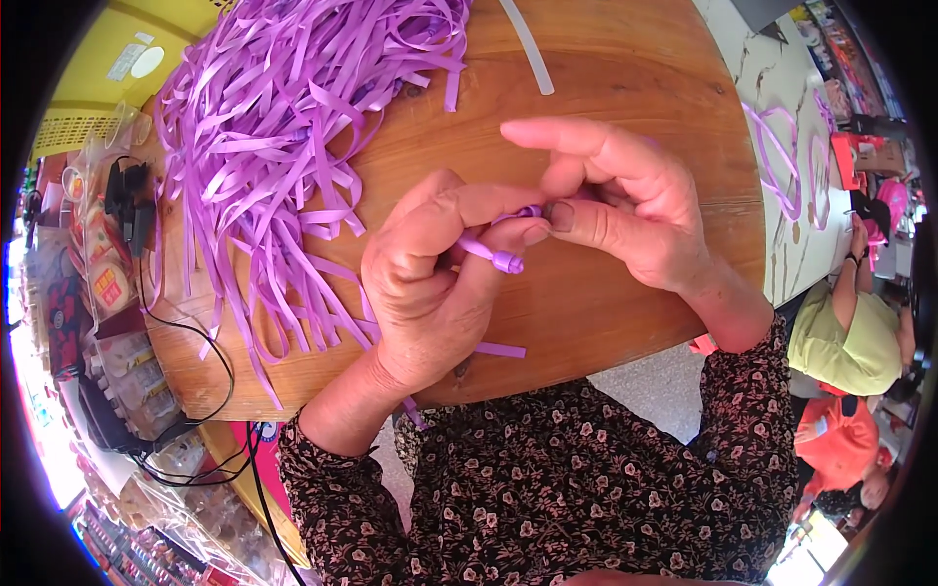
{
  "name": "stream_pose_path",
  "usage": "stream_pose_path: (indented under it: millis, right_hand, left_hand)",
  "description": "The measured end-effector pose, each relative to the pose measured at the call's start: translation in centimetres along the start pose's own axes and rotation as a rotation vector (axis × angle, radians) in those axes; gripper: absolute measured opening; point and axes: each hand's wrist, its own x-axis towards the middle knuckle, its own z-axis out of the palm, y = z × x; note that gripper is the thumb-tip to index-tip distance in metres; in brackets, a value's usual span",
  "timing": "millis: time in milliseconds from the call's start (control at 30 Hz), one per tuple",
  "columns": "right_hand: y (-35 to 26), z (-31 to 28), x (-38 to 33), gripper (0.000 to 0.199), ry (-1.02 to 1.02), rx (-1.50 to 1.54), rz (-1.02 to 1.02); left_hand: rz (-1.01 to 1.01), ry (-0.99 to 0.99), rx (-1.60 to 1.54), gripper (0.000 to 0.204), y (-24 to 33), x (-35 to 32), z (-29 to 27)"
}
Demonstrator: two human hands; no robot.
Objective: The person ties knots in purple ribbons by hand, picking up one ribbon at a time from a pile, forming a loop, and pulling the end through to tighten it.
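Note:
Over the wooden table, my left hand (430, 273) is closed on a purple ribbon (476, 246), pinched between thumb and forefinger. A small purple tube-like end piece (507, 262) sticks out below the thumb. At the left fingertips a short curl of purple (531, 211) shows. My right hand (625, 200) meets it there, its thumb tip against the curl and its forefinger stretched out to the left. The right hand's other fingers bend in behind the thumb, and what lies between them is partly hidden. Loose ribbon ends hang beneath my left wrist.
A large heap of purple ribbons (283, 127) covers the table's (625, 68) far left. A translucent strip (529, 47) lies at the far edge. Yellow crates (83, 73) and black cables (200, 337) are on the left. Ribbon loops (777, 161) lie on a white marbled surface at right; people sit beyond.

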Motion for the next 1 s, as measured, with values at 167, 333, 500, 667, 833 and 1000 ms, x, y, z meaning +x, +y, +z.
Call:
stream_pose_path:
  millis: [167, 333, 500, 667, 833, 1000]
  right_hand:
    - [0.5, 0.5, 0.0, 0.036, 0.007, -0.005, -0.144]
    - [1.2, 0.7, 0.3, 0.03, 0.046, -0.073, -0.267]
    - [0.6, 0.8, 0.4, 0.029, 0.075, -0.124, -0.235]
    - [1.4, 0.4, 0.9, 0.025, 0.124, -0.257, -0.278]
    - [2.0, -0.8, 1.2, 0.021, 0.188, -0.439, -0.41]
    - [1.4, -0.9, 1.1, 0.021, 0.182, -0.44, -0.395]
  left_hand:
    - [0.028, 0.057, 0.041, 0.014, 0.0, -0.2, 0.1]
    - [0.069, 0.06, 0.035, 0.011, -0.3, -0.1, -0.3]
    - [-0.044, 0.08, -0.184, 0.008, 0.3, -0.1, 0.0]
    - [-0.441, 0.01, -0.51, 0.02, 0.2, 0.1, 0.3]
    - [-0.449, -0.014, -0.426, 0.026, 1.5, 0.3, -0.1]
    - [-0.353, 0.005, -0.379, 0.019, 0.8, 0.3, -0.4]
